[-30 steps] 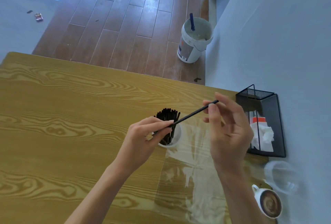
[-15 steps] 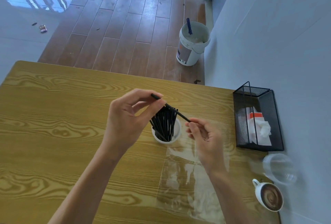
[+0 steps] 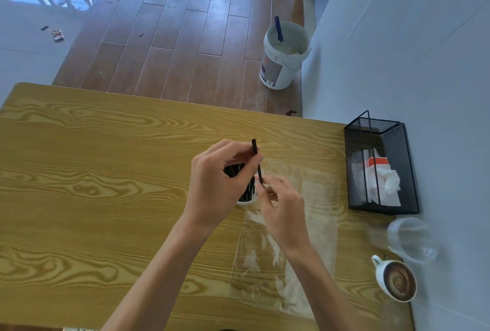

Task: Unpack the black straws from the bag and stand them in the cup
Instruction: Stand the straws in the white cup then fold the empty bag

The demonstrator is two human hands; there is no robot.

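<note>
Wood-grain laminate table (image 3: 79,171) is lying broad and bare to the left. Clear, crinkled plastic bag (image 3: 278,264) is lying flat near the right edge. Black mesh basket (image 3: 403,171) is sitting against the wall; no writing is legible. Left hand (image 3: 214,185) is pinching one thin black straw (image 3: 255,146) near-upright over the white cup (image 3: 249,199), partly hidden, holding more straws. Right hand (image 3: 281,206) is pinching the straw's lower end with its fingertips.
</note>
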